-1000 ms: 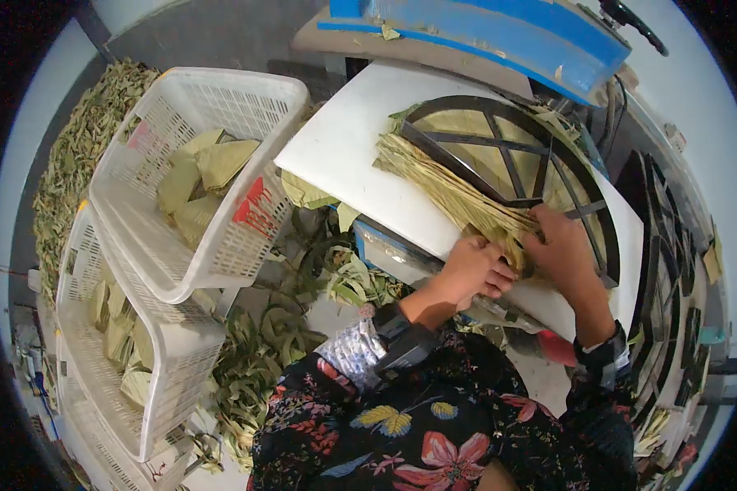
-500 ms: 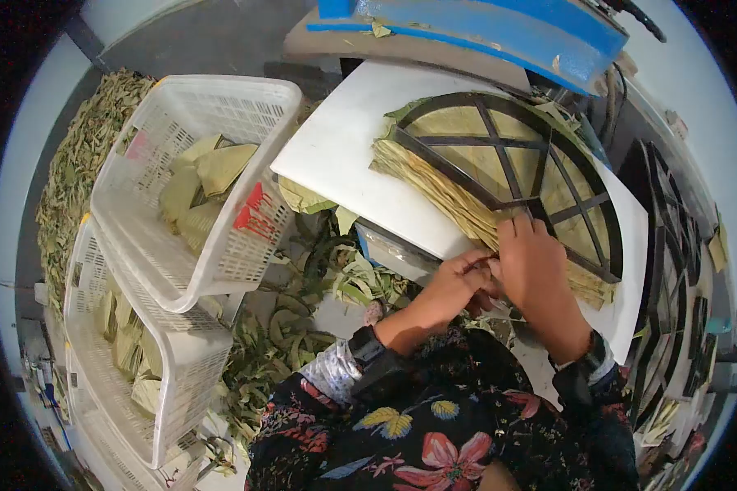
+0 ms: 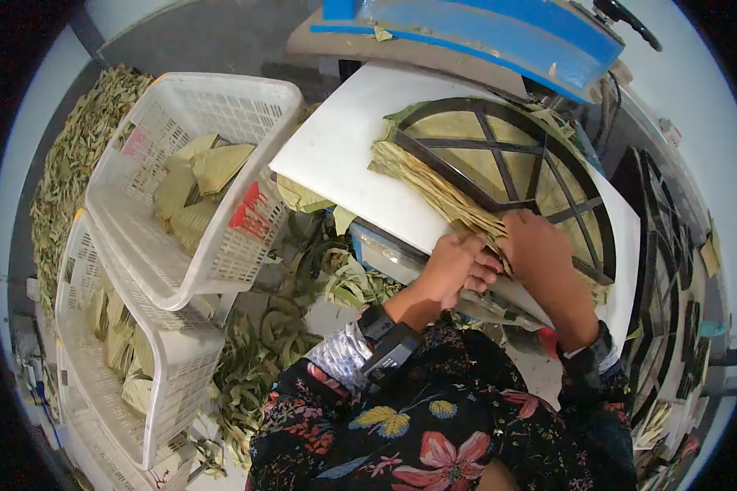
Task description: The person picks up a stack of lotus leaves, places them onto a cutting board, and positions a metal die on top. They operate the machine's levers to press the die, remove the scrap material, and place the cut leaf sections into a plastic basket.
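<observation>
In the head view, the leaf stack (image 3: pixel 422 178) is lying at 2 o'clock on the white table (image 3: pixel 344 131), its loose edges fanning out beneath the black frame (image 3: pixel 510 148). At 3 o'clock, the left hand (image 3: pixel 457 268) is pinching the stack's near end, thumb and fingers clamping on the leaf edges. The right hand (image 3: pixel 540 252) is bending over the same edge, beside the frame's corner; its knuckles are hiding the fingertips, so I cannot tell whether they are gripping.

The main risk, I judge, is uneven pulling: with the frame resting directly on the leaves, a tug towards 6 o'clock could be dragging layers out of line and skewing it. Dry-looking edges could be tearing under a hard pinch. Because the handled end is sitting near the table's rim, loosened leaves could be slipping towards the floor scraps (image 3: pixel 262 352) between 7 and 8 o'clock.
</observation>
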Motion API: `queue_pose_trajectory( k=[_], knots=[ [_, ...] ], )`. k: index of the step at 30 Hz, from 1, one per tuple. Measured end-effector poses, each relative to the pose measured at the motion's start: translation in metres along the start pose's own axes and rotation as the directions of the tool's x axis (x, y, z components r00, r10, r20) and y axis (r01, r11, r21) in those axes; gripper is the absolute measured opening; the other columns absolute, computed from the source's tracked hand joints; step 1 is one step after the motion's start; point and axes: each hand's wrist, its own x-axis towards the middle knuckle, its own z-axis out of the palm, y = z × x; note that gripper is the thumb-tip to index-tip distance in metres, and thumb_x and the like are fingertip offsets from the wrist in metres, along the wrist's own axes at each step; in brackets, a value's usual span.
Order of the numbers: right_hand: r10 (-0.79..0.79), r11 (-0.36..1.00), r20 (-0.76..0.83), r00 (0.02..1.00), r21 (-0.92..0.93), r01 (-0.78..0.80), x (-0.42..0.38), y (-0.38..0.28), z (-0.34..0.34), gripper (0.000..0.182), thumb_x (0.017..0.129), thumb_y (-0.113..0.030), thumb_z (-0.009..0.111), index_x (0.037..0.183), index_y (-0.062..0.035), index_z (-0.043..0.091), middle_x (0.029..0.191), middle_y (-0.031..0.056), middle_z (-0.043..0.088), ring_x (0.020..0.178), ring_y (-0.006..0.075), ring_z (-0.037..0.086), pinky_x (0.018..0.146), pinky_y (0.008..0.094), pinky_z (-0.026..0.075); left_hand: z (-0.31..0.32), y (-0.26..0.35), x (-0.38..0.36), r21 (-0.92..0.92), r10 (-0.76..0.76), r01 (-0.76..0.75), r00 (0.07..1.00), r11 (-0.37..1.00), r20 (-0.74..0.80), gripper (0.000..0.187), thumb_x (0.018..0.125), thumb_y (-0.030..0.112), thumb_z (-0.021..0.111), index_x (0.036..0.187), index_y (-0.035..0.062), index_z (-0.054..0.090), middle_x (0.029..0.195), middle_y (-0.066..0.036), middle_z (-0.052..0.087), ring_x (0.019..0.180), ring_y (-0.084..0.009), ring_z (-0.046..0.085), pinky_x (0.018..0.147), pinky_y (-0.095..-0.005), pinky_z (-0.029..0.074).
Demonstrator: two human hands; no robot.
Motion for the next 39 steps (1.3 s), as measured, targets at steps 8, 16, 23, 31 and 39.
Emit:
queue_pose_trajectory(
  k=[8, 16, 23, 31, 39],
  knots=[
    [0.028, 0.998, -0.112, 0.993, -0.051, -0.034, 0.002, 0.003, 0.015, 0.007, 0.079, -0.012, 0.056, 0.082, -0.0069, 0.052, 0.077, 0.0089, 0.058, 0.072, 0.0261, 0.063, 0.057, 0.0355, 0.052, 0.007, -0.007, 0.008, 0.132, 0.028, -0.017, 0.996, 0.991, -0.084, 0.023, 0.091, 0.023, 0.043, 0.096, 0.0012, 0.049, 0.072, -0.013, 0.062, 0.053, -0.0201, 0.058, 0.041, -0.0283, 0.043],
    [0.130, 0.989, -0.125, 0.984, -0.048, -0.137, 0.010, -0.001, 0.020, 0.008, 0.077, -0.011, 0.056, 0.082, -0.0057, 0.052, 0.079, 0.0109, 0.059, 0.075, 0.0272, 0.064, 0.059, 0.0372, 0.052, 0.012, -0.005, 0.008, 0.089, 0.005, 0.000, 0.999, 0.996, -0.051, 0.015, 0.092, 0.015, 0.039, 0.096, 0.0018, 0.046, 0.072, -0.011, 0.062, 0.051, -0.0154, 0.057, 0.040, -0.0250, 0.042],
    [0.136, 0.990, -0.166, 0.977, -0.004, -0.139, 0.015, -0.005, 0.020, 0.007, 0.077, -0.010, 0.051, 0.078, -0.0038, 0.051, 0.076, 0.0138, 0.058, 0.071, 0.0315, 0.061, 0.059, 0.0402, 0.050, 0.013, -0.010, 0.014, 0.136, 0.068, -0.065, 0.997, 0.989, -0.020, 0.017, 0.093, 0.018, 0.039, 0.092, 0.0051, 0.050, 0.067, -0.009, 0.061, 0.046, -0.0135, 0.053, 0.038, -0.0248, 0.039],
    [0.081, 0.994, -0.169, 0.982, -0.055, -0.091, 0.026, -0.005, 0.022, 0.005, 0.076, -0.008, 0.053, 0.077, -0.0040, 0.051, 0.075, 0.0132, 0.059, 0.070, 0.0320, 0.062, 0.059, 0.0400, 0.050, 0.011, -0.004, 0.012, 0.243, 0.124, -0.126, 0.992, 0.962, 0.026, 0.014, 0.093, 0.012, 0.036, 0.094, 0.0025, 0.048, 0.074, -0.009, 0.062, 0.052, -0.0142, 0.057, 0.042, -0.0250, 0.044],
    [0.047, 0.999, -0.067, 0.997, 0.026, -0.045, 0.017, -0.012, 0.000, 0.020, 0.076, -0.018, 0.062, 0.086, -0.0025, 0.055, 0.088, 0.0143, 0.060, 0.081, 0.0297, 0.062, 0.064, 0.0376, 0.053, -0.004, 0.023, 0.003, 0.387, 0.201, -0.192, 0.979, 0.902, 0.019, 0.026, 0.090, 0.010, 0.039, 0.111, -0.0026, 0.047, 0.071, -0.011, 0.060, 0.051, -0.0165, 0.056, 0.045, -0.0273, 0.047]
  ],
)
